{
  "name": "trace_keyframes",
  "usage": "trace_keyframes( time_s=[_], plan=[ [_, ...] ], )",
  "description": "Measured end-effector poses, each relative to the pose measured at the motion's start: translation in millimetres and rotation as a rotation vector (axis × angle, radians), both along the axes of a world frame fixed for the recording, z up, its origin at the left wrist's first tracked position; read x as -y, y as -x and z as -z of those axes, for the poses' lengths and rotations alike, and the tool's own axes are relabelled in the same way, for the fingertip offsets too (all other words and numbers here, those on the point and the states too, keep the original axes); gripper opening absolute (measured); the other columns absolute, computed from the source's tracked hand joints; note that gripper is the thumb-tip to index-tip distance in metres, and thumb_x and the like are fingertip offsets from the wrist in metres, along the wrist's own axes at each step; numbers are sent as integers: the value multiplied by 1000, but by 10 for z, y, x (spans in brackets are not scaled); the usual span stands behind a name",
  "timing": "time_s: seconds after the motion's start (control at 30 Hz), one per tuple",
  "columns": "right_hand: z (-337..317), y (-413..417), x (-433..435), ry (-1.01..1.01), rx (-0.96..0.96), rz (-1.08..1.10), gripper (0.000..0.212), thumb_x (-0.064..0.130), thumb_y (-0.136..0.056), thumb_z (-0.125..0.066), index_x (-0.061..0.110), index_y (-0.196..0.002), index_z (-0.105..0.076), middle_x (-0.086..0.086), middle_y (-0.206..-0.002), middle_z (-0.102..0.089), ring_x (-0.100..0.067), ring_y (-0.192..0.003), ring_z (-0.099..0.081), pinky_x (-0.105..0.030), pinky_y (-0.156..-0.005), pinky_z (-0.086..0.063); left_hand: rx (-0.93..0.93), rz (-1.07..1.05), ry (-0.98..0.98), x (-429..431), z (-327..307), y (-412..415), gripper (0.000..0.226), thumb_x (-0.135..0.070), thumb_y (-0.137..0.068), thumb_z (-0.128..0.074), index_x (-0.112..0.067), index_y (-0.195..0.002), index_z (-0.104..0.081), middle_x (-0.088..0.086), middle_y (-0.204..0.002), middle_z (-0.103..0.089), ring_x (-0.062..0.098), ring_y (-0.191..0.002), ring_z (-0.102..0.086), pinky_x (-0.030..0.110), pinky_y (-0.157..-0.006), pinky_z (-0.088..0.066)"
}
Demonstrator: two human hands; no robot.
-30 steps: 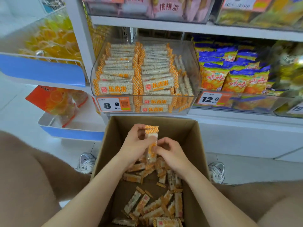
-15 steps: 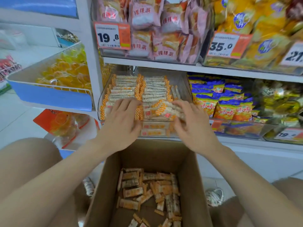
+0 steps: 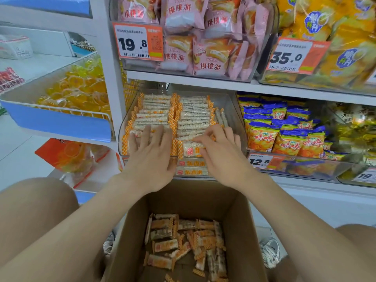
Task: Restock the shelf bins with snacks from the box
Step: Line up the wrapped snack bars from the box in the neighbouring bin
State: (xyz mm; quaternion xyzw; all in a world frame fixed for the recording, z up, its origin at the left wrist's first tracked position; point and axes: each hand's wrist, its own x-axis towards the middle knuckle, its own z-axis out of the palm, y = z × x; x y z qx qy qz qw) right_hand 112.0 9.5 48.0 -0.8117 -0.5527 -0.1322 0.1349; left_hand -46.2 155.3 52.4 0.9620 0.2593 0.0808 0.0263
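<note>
1. The left hand (image 3: 150,157) is laid flat, fingers straight, on the snack bars (image 3: 156,117) in the bin (image 3: 234,112).
2. One front bar (image 3: 191,148) is gripped by the curled right hand (image 3: 221,157).
3. Loose bars (image 3: 183,241) are contained in the box (image 3: 242,231).

The white upper shelf board (image 3: 183,81) carries two clear containers side by side: a pink-packet bin (image 3: 138,65) and a yellow-bag bin (image 3: 262,78), each with an orange price tag on its front. The lower shelf board (image 3: 305,187) carries a clear bin (image 3: 234,112) in which rice bars (image 3: 156,110) lie in flat rows. Just to the right of it is a blue-bag bin (image 3: 317,169). On the pale tiled floor (image 3: 18,143) in front of the shelves stands an open cardboard box (image 3: 240,224) with loose bars in its bottom. A sneaker (image 3: 270,251) rests just beside it.
</note>
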Motion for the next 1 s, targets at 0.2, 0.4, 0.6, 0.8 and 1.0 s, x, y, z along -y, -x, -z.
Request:
trace_keyframes(
  time_s=[0.2,0.4,0.6,0.8,1.0],
  plan=[
    [-130,-57,16,122,49,59,46,20,-100,-62,31,-144,-54,5,-135,-57,-24,-126,-49,-46,-102,-39,164,150,36,-30,-37,-165,46,-32,-109,-49,-42,-154,-44,-6,-169,-32,31,-151,-38,61,-121,-26],
    [-254,-135,32,60,-211,74,33,22,-102,-61,30,-134,-65,7,-133,-67,-22,-127,-57,-50,-108,-43,243,80,11,-39,-96,-270,33,-32,-99,-69,-41,-130,-71,-8,-153,-56,28,-135,-57,52,-115,-33],
    [-337,-199,116,-187,-392,211,29,19,-105,-59,11,-133,-56,-1,-103,-67,-22,-95,-65,-34,-75,-50,253,76,-46,-32,-162,-262,32,-30,-95,-75,-34,-127,-73,-11,-139,-66,21,-127,-62,51,-113,-32],
    [-261,-147,138,-112,-419,262,27,19,-108,-51,12,-133,-45,2,-80,-58,-7,-61,-53,-24,-48,-32,262,166,-40,-31,-174,-219,30,-37,-95,-72,-36,-125,-75,-12,-136,-65,17,-126,-61,50,-104,-40],
    [-259,-97,104,-96,-471,168,31,22,-107,-55,17,-137,-48,4,-83,-61,-18,-75,-64,-32,-65,-46,184,39,-83,-140,-157,-281,23,-34,-86,-84,-35,-108,-77,-9,-122,-69,25,-118,-63,48,-101,-38]
  ],
)
